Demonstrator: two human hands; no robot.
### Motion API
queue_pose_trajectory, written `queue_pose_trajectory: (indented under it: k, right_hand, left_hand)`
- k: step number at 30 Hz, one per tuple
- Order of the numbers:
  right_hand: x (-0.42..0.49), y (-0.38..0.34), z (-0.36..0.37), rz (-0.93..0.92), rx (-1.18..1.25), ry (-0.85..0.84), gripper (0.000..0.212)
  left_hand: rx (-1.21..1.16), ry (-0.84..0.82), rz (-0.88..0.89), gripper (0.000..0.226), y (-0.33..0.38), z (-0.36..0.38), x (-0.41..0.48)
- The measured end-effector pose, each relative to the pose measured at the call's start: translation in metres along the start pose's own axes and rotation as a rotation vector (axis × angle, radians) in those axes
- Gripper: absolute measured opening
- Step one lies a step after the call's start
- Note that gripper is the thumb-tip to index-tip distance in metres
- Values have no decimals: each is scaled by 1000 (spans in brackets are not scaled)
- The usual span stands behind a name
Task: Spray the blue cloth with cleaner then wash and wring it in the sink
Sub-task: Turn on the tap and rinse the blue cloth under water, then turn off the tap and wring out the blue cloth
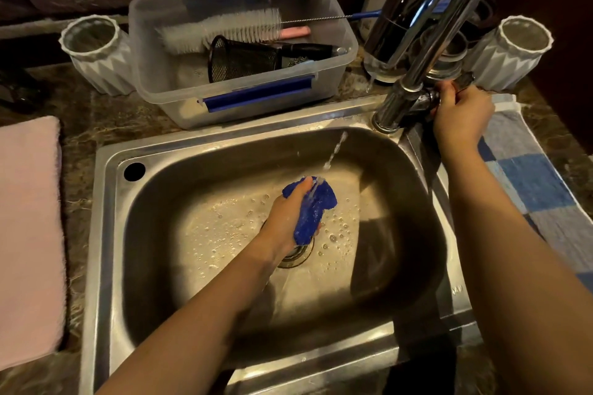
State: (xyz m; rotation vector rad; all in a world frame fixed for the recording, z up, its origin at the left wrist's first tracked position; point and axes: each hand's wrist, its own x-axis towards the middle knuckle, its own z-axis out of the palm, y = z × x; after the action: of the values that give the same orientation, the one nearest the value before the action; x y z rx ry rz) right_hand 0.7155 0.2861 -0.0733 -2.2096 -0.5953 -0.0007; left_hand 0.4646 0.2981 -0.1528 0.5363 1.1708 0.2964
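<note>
Left hand (285, 218) is down in the sink (106, 234), fist closed around the cloth (313, 212), which is bunched into a lumpy wad right over the drain (296, 255). Right hand (459, 119) is up at the far right corner, wrapped around the tap lever (462, 80) at the base of the faucet (414, 42). So both hands are closed on something, neither one is free.

The bit that matters: a thin stream (335, 151) runs down from the far right and lands on the top end of the cloth, just beside the left thumb. The wad's long axis runs roughly near-to-far, sticking out past the fist at both ends. The left hand already has it; the right is well apart, off to the far right. My guess is wringing needs the right hand to come down and left to grab the free end, so that's the gap to close.

Textures: cloth looks fuzzy and soaked, deep blue. The basin is brushed steel with rounded corners, its bottom covered in bubbles and foamy water. Faucet is shiny chrome. Counter looks like dark speckled stone. There's a clear plastic tub (337, 74) of brushes on the far side, a ribbed white cup (96, 54) at far left, a pink towel (29, 234) on the left, and a blue checked towel (532, 176) on the right.
</note>
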Motion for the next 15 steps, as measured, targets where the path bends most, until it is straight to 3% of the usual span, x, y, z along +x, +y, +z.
queue_pose_trajectory:
  k: [5, 9, 11, 13, 15]
  right_hand:
    - [-5, 4, 6, 68, 68, -17, 33]
    - [-72, -5, 7, 47, 54, 36, 38]
    - [-131, -16, 11, -69, 96, -119, 38]
    - [-187, -24, 23, -210, 103, -427, 47]
    - [-220, -25, 35, -303, 32, -626, 53]
  left_hand:
    - [-64, -69, 24, 34, 1, 1, 1]
    - [-256, -104, -16, 20, 7, -2, -1]
    - [-343, -106, -30, 22, 10, -3, -4]
    - [-377, -108, -31, 26, 13, -2, -9]
    - [-390, -125, -36, 27, 15, -4, -14]
